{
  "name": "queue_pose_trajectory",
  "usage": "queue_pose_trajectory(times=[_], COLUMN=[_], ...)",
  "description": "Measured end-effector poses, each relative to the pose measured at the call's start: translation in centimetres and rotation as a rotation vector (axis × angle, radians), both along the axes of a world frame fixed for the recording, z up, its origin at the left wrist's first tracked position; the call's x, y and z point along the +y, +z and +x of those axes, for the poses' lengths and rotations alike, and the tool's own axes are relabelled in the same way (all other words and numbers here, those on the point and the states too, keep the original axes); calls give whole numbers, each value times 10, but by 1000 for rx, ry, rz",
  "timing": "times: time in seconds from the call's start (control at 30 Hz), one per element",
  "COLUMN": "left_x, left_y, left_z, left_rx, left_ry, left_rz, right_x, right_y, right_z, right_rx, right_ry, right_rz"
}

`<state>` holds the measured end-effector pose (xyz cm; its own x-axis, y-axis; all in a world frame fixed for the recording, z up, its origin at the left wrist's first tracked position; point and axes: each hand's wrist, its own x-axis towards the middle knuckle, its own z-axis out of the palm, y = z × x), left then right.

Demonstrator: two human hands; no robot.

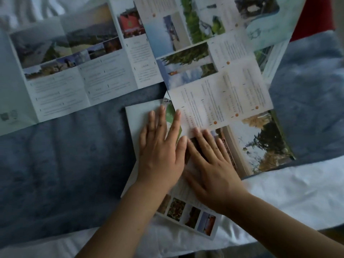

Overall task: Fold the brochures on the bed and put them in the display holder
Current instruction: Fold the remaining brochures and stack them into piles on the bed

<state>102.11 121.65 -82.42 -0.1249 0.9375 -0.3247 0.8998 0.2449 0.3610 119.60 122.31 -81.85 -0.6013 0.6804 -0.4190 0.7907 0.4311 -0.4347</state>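
A partly folded brochure (138, 120) lies on the bed in the middle of the view, its pale flap turned over. My left hand (161, 148) presses flat on that flap, fingers spread. My right hand (210, 164) lies flat beside it on the same brochure's lower panels, where small photos (191, 216) show near my wrist. A large unfolded brochure (61, 67) with landscape photos is spread at the upper left. Another unfolded one (219, 84) with text columns and tree pictures overlaps the folded one from the upper right. No display holder is in view.
The bed has a blue blanket (55, 164) across the middle and a white sheet (297, 192) at the lower right. Further brochures (268, 21) overlap along the top edge. A red patch (312, 19) shows at the top right corner.
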Motion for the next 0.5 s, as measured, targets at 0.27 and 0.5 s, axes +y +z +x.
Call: queue_pose_trajectory(times=[0.27, 0.5], left_x=[12, 37], left_y=[14, 17], left_z=[3, -27], left_rx=[-444, -15], left_ry=[425, 189], left_rz=[5, -239], right_x=[-29, -26], right_y=[18, 5], right_z=[-78, -98], right_rx=[324, 506], right_ry=[-51, 69], right_rz=[-239, -419])
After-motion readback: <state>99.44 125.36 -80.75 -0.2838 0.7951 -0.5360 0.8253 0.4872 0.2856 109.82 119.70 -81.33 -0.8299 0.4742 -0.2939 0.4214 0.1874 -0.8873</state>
